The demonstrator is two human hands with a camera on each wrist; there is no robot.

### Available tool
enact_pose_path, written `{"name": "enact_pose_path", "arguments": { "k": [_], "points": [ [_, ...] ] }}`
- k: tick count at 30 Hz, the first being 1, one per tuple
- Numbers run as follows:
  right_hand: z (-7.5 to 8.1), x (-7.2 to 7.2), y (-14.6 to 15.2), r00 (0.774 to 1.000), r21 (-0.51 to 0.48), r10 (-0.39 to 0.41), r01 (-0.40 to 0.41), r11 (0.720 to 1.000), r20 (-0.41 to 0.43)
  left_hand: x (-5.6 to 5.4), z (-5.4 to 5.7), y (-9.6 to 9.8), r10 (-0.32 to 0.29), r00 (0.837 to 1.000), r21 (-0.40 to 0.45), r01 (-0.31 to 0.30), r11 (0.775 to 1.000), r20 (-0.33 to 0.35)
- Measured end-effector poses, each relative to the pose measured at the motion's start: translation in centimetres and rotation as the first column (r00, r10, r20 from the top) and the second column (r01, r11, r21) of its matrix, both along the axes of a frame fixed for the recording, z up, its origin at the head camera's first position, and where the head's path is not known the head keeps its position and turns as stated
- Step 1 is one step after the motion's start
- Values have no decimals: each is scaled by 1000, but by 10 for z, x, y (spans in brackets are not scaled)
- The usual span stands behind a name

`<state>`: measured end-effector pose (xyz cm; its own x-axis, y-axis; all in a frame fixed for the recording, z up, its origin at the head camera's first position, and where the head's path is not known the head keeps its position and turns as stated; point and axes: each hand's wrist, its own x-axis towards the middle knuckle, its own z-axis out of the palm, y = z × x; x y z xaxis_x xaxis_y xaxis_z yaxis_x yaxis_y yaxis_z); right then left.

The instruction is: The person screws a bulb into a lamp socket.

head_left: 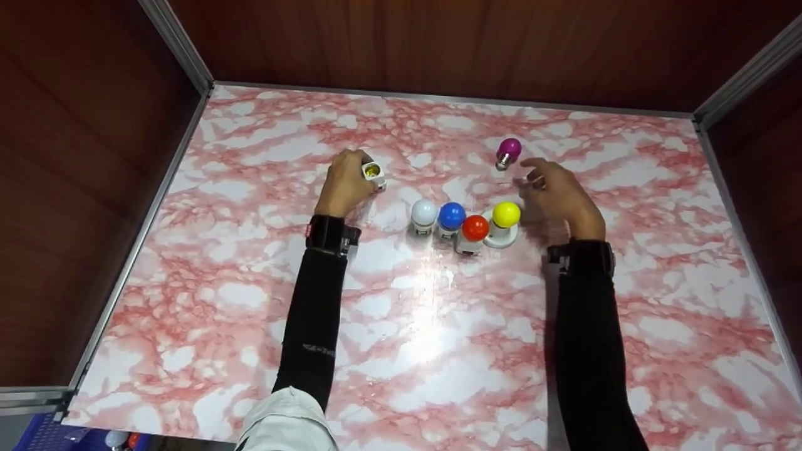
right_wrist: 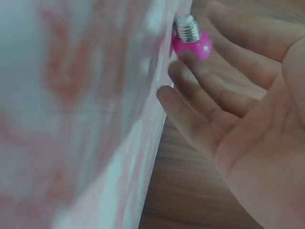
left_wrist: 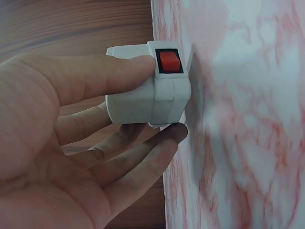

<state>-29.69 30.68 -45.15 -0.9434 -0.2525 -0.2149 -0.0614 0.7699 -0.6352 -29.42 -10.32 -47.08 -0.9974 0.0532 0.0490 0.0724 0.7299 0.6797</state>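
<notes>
My left hand [head_left: 346,181] grips a white bulb socket [left_wrist: 136,107], thumb on one side and fingers around the other. A red rocker switch [left_wrist: 169,61] on the socket faces the left wrist camera, and its brass-coloured opening [head_left: 372,170] tips up toward the head camera. My right hand [head_left: 561,194] is empty, fingers relaxed, just right of a magenta bulb [head_left: 510,149] lying on the table. In the right wrist view, the bulb's silver screw base [right_wrist: 187,28] lies beyond my fingertips [right_wrist: 166,94].
Between my hands stand a white bulb [head_left: 424,213], a blue bulb [head_left: 452,215] and a red bulb [head_left: 475,228] in white holders, beside a yellow bulb [head_left: 505,214] on a round base [head_left: 500,239]. Wood-look panels enclose the marbled table [head_left: 238,351]. A blue basket [head_left: 39,432] with bulbs sits lower left.
</notes>
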Motion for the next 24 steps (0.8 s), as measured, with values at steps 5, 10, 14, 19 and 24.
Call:
{"name": "enact_pose_path", "arguments": {
  "k": [5, 10, 14, 19, 24],
  "points": [
    [5, -25, -7, 998, 35, -31, 33, 999, -63, 1, -2, 1, -11, 1000, 18, 10, 1000, 18],
    [2, -44, -13, 993, 55, 22, -15, 998, -113, 2, -2, 3, -14, 1000, 1, 14, 1000, 14],
    [-2, -52, -17, 994, 97, 71, -63, 993, -88, 2, -1, 6, -19, 999, -8, 19, 1000, 42],
    [-7, -53, -21, 990, 113, 54, -39, 993, -133, 0, 2, 7, -20, 997, 2, 20, 1000, 69],
    [-12, -51, -23, 984, 92, 0, 17, 996, -177, -1, 5, 4, -21, 997, 15, 19, 1000, 78]
  ]
}}
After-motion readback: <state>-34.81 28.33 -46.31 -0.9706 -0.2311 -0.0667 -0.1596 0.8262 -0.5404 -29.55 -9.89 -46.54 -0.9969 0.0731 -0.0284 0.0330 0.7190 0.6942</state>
